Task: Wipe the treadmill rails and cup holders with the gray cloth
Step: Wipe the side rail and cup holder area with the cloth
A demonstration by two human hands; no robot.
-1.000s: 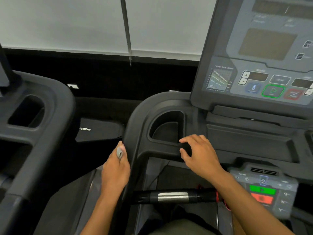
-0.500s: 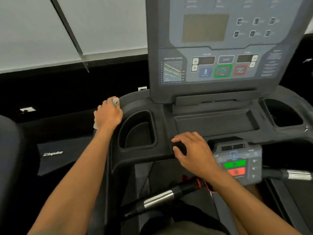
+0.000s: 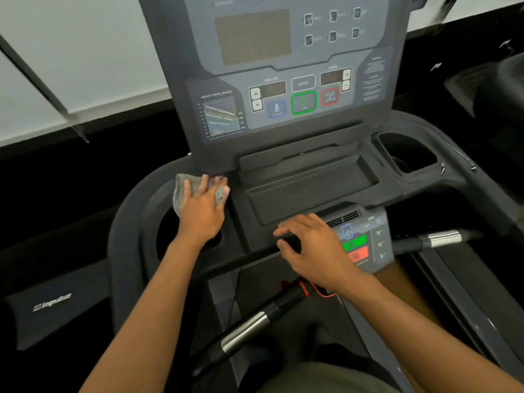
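Background: a white wall is standing behind one dark gray treadmill console.
Holders: two are flanking the tray, the left black cup holder and the right black cup holder.
Cloth: one gray folded cloth is lying on the frame at the left holder's far rim.
Left: the left hand is pressing it, fingers straight.
Right: the right hand is resting on the front edge, fingers loosely bent; whether it is gripping, I cannot tell.

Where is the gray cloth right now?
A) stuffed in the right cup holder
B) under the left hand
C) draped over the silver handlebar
B: the left hand presses the gray cloth flat onto the console by the left cup holder.
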